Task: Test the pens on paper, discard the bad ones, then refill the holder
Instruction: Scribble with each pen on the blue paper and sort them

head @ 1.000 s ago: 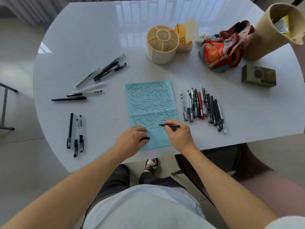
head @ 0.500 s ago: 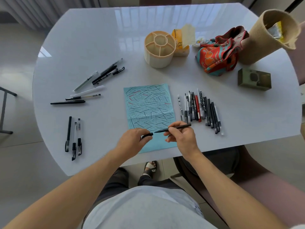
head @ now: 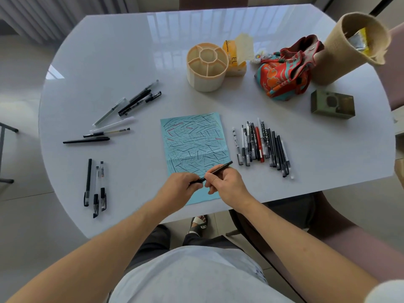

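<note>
A light blue sheet of paper covered in black and red test strokes lies mid-table. Over its near end my right hand holds a thin black pen, tip pointing left. My left hand pinches the black pen cap, which meets the pen's tip. A row of several pens lies right of the paper. Three pens lie at the near left and several more pens are scattered at the far left. The cream compartment holder stands empty at the back.
Behind the holder sits a yellow tissue pack. At the back right are an orange patterned cloth bag, a tan fabric container with wrappers inside and a green box. The white table edge runs close to my hands.
My right hand lifted the pen off the paper and swung it toward my left hand. The cap in my left hand now meets the pen's tip.
</note>
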### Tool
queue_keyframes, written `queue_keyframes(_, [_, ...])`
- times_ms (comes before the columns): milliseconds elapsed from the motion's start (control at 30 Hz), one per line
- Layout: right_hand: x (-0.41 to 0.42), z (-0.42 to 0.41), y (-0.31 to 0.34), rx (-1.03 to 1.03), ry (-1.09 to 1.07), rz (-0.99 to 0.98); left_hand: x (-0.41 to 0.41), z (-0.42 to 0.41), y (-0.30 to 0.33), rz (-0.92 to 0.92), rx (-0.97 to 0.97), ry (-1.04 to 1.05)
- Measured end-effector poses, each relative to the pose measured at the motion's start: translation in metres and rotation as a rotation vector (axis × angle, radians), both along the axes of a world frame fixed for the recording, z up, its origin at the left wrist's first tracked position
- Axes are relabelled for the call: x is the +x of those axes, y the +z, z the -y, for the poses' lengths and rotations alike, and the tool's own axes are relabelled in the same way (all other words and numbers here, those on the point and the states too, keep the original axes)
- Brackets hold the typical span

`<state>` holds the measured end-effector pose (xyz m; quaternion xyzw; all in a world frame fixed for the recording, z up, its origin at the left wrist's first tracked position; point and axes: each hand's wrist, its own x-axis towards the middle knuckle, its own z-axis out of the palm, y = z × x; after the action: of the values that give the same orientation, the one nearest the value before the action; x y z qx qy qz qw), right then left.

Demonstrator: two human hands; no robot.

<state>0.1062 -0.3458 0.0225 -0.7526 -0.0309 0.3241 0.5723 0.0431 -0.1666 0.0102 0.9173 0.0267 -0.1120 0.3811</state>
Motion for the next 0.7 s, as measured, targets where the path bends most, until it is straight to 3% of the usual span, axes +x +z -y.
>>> queue_keyframes(167, [0.035,-0.006,-0.003,-0.088,-0.021,-0.071,0.005,0.000,0.005,-0.110,-0.165,0.115])
queue_keyframes(233, [0.069,-0.004,-0.004,-0.288,-0.010,-0.020,0.006,-0.009,0.007,-0.118,-0.148,0.148])
queue_keyframes(333, [0.110,0.003,-0.008,-0.739,0.200,0.216,-0.001,-0.033,0.004,-0.109,-0.061,0.215])
queue_keyframes(433, [0.123,0.005,-0.010,-0.915,0.306,0.376,-0.016,-0.057,-0.003,-0.132,0.010,0.256])
queue_keyframes(600, [0.125,-0.012,-0.009,-0.970,0.271,0.559,-0.036,-0.087,-0.008,-0.171,0.037,0.274])
queue_keyframes(700, [0.107,-0.072,-0.008,-0.793,0.353,0.661,-0.042,-0.102,-0.011,-0.245,-0.001,0.308])
